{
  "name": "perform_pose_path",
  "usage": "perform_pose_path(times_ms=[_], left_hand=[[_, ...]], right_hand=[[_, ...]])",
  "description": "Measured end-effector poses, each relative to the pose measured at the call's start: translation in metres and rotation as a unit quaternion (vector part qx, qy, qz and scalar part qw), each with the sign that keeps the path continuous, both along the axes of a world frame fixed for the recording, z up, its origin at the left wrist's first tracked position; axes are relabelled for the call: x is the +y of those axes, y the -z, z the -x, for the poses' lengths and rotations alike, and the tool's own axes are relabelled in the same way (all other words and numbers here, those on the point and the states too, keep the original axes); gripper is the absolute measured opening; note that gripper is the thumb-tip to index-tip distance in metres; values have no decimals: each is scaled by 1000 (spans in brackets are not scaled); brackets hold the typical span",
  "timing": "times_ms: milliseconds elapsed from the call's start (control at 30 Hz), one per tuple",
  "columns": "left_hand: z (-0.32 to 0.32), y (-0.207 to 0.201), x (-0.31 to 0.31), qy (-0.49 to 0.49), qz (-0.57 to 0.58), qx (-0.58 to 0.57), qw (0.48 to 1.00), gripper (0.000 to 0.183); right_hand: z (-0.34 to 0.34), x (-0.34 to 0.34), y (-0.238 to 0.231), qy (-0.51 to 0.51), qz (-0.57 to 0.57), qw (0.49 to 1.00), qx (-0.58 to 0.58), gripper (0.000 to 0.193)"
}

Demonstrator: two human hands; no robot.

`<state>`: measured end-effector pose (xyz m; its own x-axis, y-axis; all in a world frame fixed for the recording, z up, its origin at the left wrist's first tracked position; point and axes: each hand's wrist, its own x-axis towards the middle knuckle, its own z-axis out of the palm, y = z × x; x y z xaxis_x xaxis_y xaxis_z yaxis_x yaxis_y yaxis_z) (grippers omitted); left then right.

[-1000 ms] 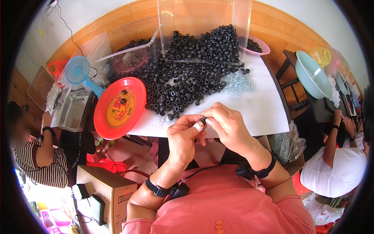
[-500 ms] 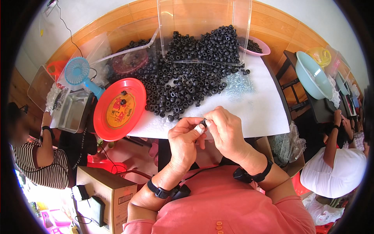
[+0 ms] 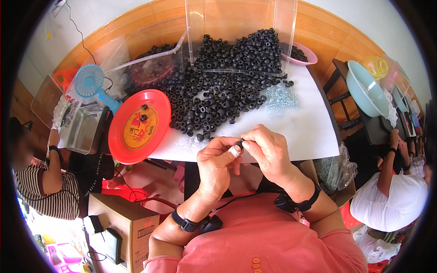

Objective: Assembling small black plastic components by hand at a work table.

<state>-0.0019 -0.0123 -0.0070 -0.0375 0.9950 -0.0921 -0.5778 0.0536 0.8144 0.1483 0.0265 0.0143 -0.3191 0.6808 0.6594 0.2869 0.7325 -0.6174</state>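
Observation:
Over the table's near edge, my left hand [image 3: 215, 164] pinches a small black ring-shaped part [image 3: 240, 144] between thumb and fingers; white tape wraps its thumb. My right hand [image 3: 269, 151] meets it from the other side, thumb and fingertips closed together at the same part. Whether the right fingertips also hold something tiny is hidden. Beyond my hands spreads a heap of black ring-shaped parts [image 3: 214, 104], spilling from a clear plastic bin [image 3: 241, 71] on its side. Small clear bluish pieces [image 3: 280, 101] lie to the right of the heap.
A red plate [image 3: 117, 136] with a couple of black parts overhangs the table's left edge. Beside it stand a blue fan [image 3: 89, 81] and a metal tray [image 3: 82, 132]. A pink bowl [image 3: 308, 54] sits at the back right. Other people work at both sides.
My right hand has shifted slightly to the right and its fingertips have turned a little at the black part. My left hand keeps its hold almost unmoved.

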Motion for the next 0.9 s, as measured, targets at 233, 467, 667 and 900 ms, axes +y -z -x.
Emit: perform_pose_path(times_ms=[233, 467, 667, 900], left_hand=[[-3, 1, 0, -15, -13, 18, 1000, 10], [0, 0, 1, -4, -6, 36, 999, 11], [1, -3, 1, 6, 13, 30, 999, 10], [2, -1, 2, -2, 0, 14, 1000, 10]], right_hand=[[10, -8, -2, 93, -113, 984, -101, 12], [-3, 1, -7, -6, -53, 996, -65, 13], [-6, 1, -1, -39, 42, 998, -7, 12], [0, -11, 7, -53, 180, 975, 116, 7]])
